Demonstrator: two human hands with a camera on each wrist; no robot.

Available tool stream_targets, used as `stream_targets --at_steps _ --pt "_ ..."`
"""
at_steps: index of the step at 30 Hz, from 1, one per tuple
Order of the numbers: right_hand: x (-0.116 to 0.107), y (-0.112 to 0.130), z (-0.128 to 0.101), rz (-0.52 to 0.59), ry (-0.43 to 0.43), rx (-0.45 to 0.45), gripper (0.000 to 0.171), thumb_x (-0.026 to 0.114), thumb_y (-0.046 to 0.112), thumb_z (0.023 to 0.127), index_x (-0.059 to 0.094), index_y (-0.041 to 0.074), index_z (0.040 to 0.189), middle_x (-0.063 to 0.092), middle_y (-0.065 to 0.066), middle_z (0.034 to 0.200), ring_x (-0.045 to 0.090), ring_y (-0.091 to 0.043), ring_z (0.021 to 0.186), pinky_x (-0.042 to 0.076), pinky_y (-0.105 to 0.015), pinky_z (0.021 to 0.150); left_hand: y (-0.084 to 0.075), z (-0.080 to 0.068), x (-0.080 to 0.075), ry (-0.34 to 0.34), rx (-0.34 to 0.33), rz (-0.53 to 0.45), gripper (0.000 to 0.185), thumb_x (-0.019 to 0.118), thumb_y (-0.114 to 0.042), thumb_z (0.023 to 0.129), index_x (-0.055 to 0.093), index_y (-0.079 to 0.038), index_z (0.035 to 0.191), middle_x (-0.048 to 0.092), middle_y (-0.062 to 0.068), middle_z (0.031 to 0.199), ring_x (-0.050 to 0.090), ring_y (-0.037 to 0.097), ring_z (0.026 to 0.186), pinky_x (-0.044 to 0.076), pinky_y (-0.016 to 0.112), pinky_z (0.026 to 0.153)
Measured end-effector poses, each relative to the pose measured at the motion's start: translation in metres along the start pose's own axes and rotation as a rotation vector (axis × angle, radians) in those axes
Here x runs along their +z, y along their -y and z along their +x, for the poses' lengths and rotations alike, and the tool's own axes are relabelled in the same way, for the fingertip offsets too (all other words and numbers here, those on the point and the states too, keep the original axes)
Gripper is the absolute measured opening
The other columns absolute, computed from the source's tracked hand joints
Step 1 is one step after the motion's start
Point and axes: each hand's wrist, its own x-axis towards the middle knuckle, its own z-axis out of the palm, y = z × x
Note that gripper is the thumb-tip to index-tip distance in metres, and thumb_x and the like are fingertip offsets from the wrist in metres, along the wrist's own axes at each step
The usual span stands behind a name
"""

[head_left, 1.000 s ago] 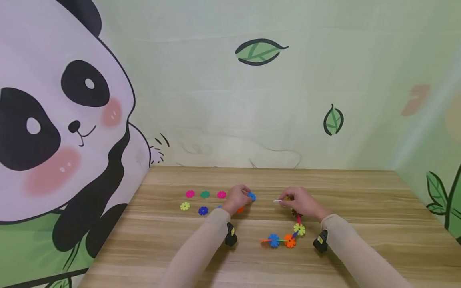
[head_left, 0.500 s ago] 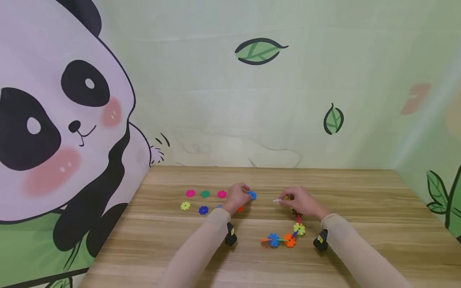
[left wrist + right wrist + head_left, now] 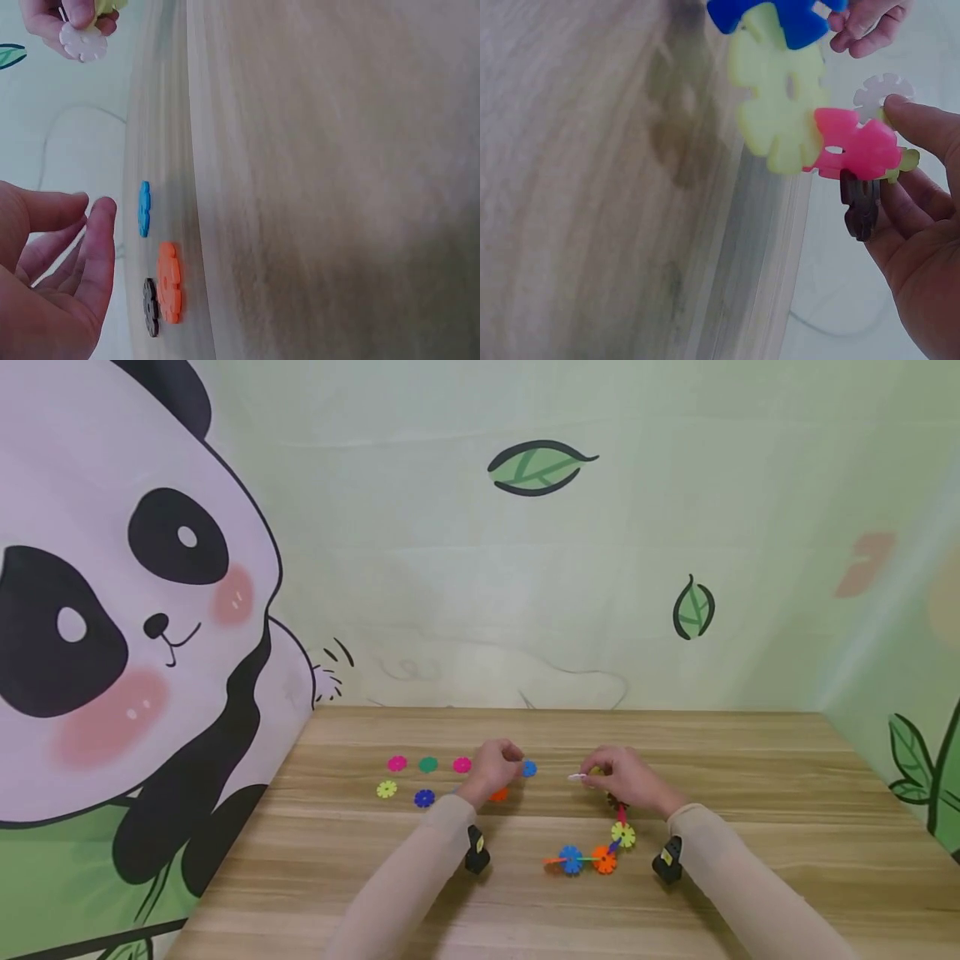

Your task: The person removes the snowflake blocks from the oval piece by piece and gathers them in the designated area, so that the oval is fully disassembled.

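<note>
My left hand (image 3: 491,771) hovers over the table's middle with thumb and fingertips slightly apart, nothing between them. Just beyond its fingertips lies a blue snowflake disc (image 3: 529,768), flat on the wood; the left wrist view shows this blue disc (image 3: 144,209) apart from the hand. My right hand (image 3: 630,778) pinches the end of a chain of interlocked snowflake discs, near a white disc (image 3: 881,96) and a yellow-green one (image 3: 907,160). From there the chain runs through brown (image 3: 860,206), pink (image 3: 855,144), yellow (image 3: 780,90) and blue (image 3: 780,16) discs, curving toward the front.
Loose discs lie left of the left hand: pink (image 3: 397,763), green (image 3: 428,764), another pink (image 3: 462,765), yellow (image 3: 386,789) and dark blue (image 3: 424,798). An orange disc (image 3: 170,282) and a dark disc (image 3: 151,307) sit below it. A printed backdrop (image 3: 420,568) stands behind the table.
My left hand has drawn slightly back to the left from the blue disc, which now shows apart from its fingertips. The right hand and the chain have hardly moved.
</note>
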Motion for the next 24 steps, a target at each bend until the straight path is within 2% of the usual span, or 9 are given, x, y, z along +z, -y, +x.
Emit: stream_targets --at_steps 4,11,14,17,20,24 --pt "0.0 0.0 0.0 -0.006 0.003 -0.017 0.004 0.07 0.007 0.085 0.071 0.006 0.089 0.063 0.003 0.086 0.048 -0.011 0.07 0.043 -0.025 0.061 -0.003 -0.005 0.001 0.03 0.047 -0.019 0.018 0.067 -0.003 0.085 0.066 0.002 0.103 0.065 0.006 0.089 0.065 0.021 0.077 0.053 0.028 0.068" --pt "0.0 0.0 0.002 -0.007 0.01 -0.018 0.005 0.069 0.007 0.086 0.071 0.006 0.09 0.065 0.002 0.09 0.055 -0.013 0.079 0.049 -0.032 0.072 -0.009 -0.014 0.007 0.083 0.119 0.029 0.017 0.067 -0.007 0.086 0.066 0.0 0.103 0.067 0.005 0.091 0.062 0.016 0.078 0.051 0.027 0.068" --pt "0.0 0.001 0.003 -0.017 0.021 -0.011 0.005 0.068 0.008 0.087 0.071 0.006 0.091 0.065 0.001 0.092 0.055 -0.014 0.081 0.05 -0.035 0.074 -0.01 -0.016 0.012 0.114 0.156 -0.018 0.018 0.066 -0.004 0.086 0.066 0.004 0.102 0.066 0.007 0.09 0.064 0.02 0.079 0.052 0.028 0.069" --pt "0.001 0.003 0.004 -0.026 0.027 0.0 0.006 0.067 0.007 0.087 0.071 0.007 0.091 0.066 0.001 0.093 0.056 -0.014 0.082 0.051 -0.037 0.076 -0.01 -0.017 0.018 0.139 0.161 -0.069 0.016 0.066 -0.001 0.086 0.066 0.005 0.101 0.066 0.007 0.088 0.064 0.02 0.077 0.053 0.027 0.066" --pt "0.002 0.005 0.005 -0.019 0.029 0.03 0.006 0.067 0.006 0.087 0.071 0.008 0.091 0.066 0.0 0.093 0.058 -0.016 0.084 0.051 -0.04 0.078 -0.011 -0.017 0.024 0.15 0.171 -0.085 0.014 0.067 0.001 0.085 0.066 0.006 0.098 0.066 0.007 0.086 0.064 0.018 0.074 0.052 0.024 0.062" --pt "0.002 0.008 0.006 0.013 0.031 0.071 0.006 0.066 0.004 0.088 0.069 0.007 0.091 0.067 -0.002 0.095 0.06 -0.018 0.088 0.051 -0.041 0.08 -0.011 -0.017 0.031 0.175 0.193 -0.115 0.014 0.066 0.003 0.084 0.066 0.007 0.097 0.067 0.011 0.087 0.066 0.024 0.077 0.051 0.023 0.061"
